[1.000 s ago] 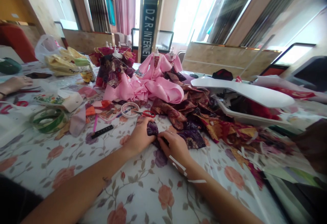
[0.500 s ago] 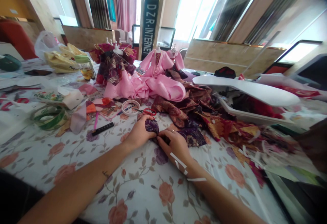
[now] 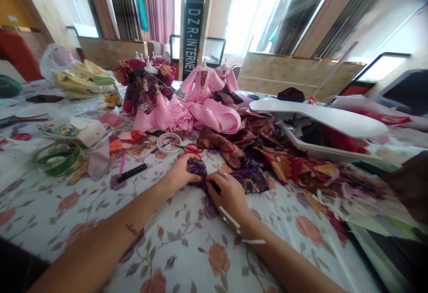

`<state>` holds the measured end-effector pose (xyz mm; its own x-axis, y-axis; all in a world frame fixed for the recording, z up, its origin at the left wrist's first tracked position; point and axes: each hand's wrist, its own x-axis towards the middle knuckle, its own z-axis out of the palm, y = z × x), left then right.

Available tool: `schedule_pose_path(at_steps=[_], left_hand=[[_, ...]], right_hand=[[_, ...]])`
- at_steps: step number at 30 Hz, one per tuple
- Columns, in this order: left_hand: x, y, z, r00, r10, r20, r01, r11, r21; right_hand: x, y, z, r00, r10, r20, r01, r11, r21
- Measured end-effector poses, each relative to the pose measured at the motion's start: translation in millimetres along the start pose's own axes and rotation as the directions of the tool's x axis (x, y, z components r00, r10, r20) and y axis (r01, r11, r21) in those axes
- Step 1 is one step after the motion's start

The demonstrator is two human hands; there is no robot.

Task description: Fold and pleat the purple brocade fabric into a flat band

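Between my hands is a small piece of dark purple patterned fabric (image 3: pixel 196 168). My left hand (image 3: pixel 182 172) is closed on its left side, thumb toward the middle. The fingers of my right hand (image 3: pixel 229 190) pinch at the fabric's right edge; whether they also hold something small is hidden. Strips of white tape (image 3: pixel 230 217) stick to my right wrist. Another dark purple patterned fabric piece (image 3: pixel 251 179) lies just beyond my right hand. Red-handled scissors (image 3: pixel 194 149) rest right behind my left hand, beside a white tape roll (image 3: pixel 169 143).
Pink satin fabric (image 3: pixel 214 117) and small dressed mannequins (image 3: pixel 203 79) stand at the back. A white tray (image 3: pixel 327 152) with a lid and fabric scraps (image 3: pixel 307 172) lie to the right. On the left are a green tape roll (image 3: pixel 59 157) and a black ruler (image 3: pixel 132 172).
The view has shifted slightly, so things sit a little further left. Both hands stay together at the purple fabric, and my left fingers have moved slightly, showing more of it.
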<state>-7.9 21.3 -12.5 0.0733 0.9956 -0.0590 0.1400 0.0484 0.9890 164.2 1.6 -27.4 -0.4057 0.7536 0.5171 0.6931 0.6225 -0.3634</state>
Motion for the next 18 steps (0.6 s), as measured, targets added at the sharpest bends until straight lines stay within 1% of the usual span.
schedule_pose_path(at_steps=[4,7,13,18], left_hand=[[0.1,0.7,-2.5,0.999,-0.022,0.039,0.024,0.999,-0.048],[0.6,0.0,-3.1,0.999,0.008,0.039,-0.005,0.997,-0.075],[1.4,2.1,-1.3,0.998,0.058,0.025,-0.058,0.998,-0.003],[1.9,2.2,0.7,0.996,0.086,0.011,-0.086,0.996,-0.032]], right_hand=[[-1.0,0.1,0.7,1.000,-0.009,0.017,0.010,1.000,-0.022],[-1.2,0.3,1.4,0.998,-0.028,0.047,0.031,0.999,-0.044],[-0.7,1.3,2.8,0.997,-0.045,0.070,0.052,0.995,-0.090],[-1.3,0.2,2.3,0.996,-0.032,0.085,0.041,0.994,-0.105]])
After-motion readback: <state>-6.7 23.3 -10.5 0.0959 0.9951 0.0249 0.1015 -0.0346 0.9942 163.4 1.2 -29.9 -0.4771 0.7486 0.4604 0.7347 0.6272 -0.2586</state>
